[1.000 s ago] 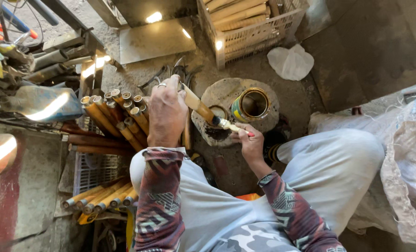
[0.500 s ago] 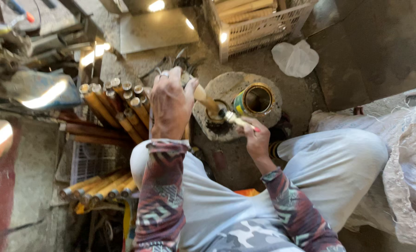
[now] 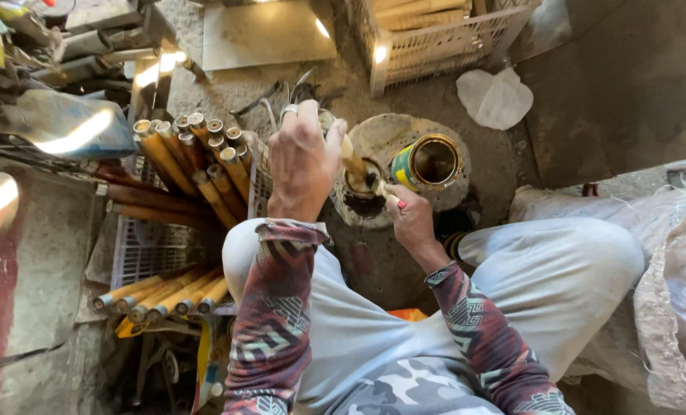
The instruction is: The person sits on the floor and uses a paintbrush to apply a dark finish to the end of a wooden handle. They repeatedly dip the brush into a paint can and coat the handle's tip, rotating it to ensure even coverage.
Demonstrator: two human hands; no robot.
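My left hand (image 3: 304,161) grips a short bamboo tube (image 3: 351,161), tilted so its lower end points into a dark pot on a round stone slab (image 3: 393,132). My right hand (image 3: 412,219) holds a small brush (image 3: 385,194) against the lower end of the tube. An open yellow-green tin can (image 3: 427,163) stands on the slab just right of the tube. Both sleeves are patterned dark red, and my light trousers fill the lower middle.
Several bamboo tubes (image 3: 197,165) lean in a bundle at the left, with more (image 3: 158,296) lying on a plastic grid below. A white plastic crate (image 3: 443,38) sits at the top, a crumpled white bag (image 3: 495,96) to its right, sacks (image 3: 666,269) at the far right.
My left hand has tipped the bamboo tube steeper and drawn it closer to the can. My right hand has stayed at the tube's lower end with the brush.
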